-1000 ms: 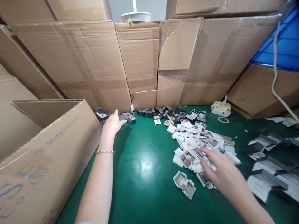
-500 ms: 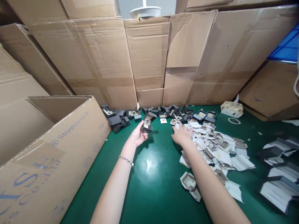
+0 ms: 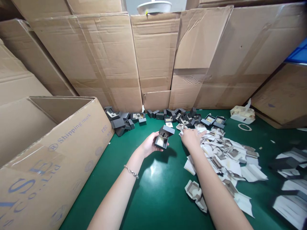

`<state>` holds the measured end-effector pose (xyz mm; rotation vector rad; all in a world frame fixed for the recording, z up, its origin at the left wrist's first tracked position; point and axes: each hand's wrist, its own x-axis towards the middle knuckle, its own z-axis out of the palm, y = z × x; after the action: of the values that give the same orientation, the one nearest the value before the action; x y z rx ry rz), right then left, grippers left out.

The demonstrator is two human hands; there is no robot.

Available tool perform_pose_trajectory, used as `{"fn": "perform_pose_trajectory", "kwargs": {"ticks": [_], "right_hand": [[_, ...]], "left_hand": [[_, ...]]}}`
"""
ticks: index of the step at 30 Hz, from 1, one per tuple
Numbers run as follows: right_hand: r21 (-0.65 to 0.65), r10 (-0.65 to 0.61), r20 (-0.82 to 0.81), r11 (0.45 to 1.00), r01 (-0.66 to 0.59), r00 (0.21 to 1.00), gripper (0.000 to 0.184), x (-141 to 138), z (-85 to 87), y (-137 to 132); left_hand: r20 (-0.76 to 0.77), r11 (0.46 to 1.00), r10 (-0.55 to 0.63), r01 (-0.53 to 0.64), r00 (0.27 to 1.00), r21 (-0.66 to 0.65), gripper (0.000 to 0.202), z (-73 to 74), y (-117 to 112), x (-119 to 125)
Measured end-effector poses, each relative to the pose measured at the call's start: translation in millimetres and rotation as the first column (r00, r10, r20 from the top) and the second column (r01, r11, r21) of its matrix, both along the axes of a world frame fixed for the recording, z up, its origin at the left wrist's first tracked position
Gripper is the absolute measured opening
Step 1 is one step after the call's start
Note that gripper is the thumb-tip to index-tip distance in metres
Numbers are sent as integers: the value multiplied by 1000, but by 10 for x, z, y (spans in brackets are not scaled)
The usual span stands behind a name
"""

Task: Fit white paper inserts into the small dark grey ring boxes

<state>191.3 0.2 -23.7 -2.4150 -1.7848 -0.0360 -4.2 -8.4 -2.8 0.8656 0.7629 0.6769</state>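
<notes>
White ring (image 3: 245,130) near a tissue pack (image 3: 242,114)

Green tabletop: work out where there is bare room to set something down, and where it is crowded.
Bare tabletop lies between the left forearm and the loose grey insert, and between that forearm and the shipping carton. Crowded: the back edge, with small dark boxes, and the right, under the insert heap.

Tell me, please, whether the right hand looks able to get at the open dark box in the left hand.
Probably yes: the right hand is close by, at the white inserts, and nothing stands between it and the open dark box, which the left hand holds with its inside exposed.
</notes>
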Motion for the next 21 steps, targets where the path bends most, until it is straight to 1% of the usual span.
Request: {"fn": "perform_pose_trajectory", "kwargs": {"ticks": [3, 5, 6, 8, 11, 14, 17, 19, 21], "right_hand": [[25, 42, -56, 999, -41, 998, 25, -7, 159, -6], [49, 87, -167, 996, -80, 982, 22, -7, 312, -31], [72, 120, -250, 992, -105, 961, 21, -5, 396, -52], [146, 193, -421, 979, -143, 886, 20, 0, 558, -109], [209, 260, -557, 963, -170, 789, 17, 14, 737, -204], [234, 309, -619, 950, -206, 722, 18, 37, 800, -257], [274, 353, -644, 935, -227, 679, 20, 56, 785, -255], [289, 367, -671, 930, -229, 645, 22, 50, 770, -240], [305, 378, -710, 926, -224, 594, 23, 22, 768, -230]], "left_hand": [[53, 1000, 10, -9, 999, -19, 34, -9, 24, -28], [77, 999, 31, -30, 997, -19, 34, 2, 36, -53], [82, 999, 48, -46, 995, -20, 33, 10, 40, -61], [87, 996, 91, -88, 992, -33, 32, 28, 43, -61], [83, 988, 146, -142, 986, -54, 31, 41, 43, -27], [70, 976, 215, -212, 974, -49, 29, 42, 41, 18], [35, 956, 290, -288, 956, -48, 30, 47, 46, 39], [25, 949, 310, -308, 950, -60, 31, 56, 51, 36], [35, 949, 312, -309, 950, -63, 30, 71, 52, 27]]}}
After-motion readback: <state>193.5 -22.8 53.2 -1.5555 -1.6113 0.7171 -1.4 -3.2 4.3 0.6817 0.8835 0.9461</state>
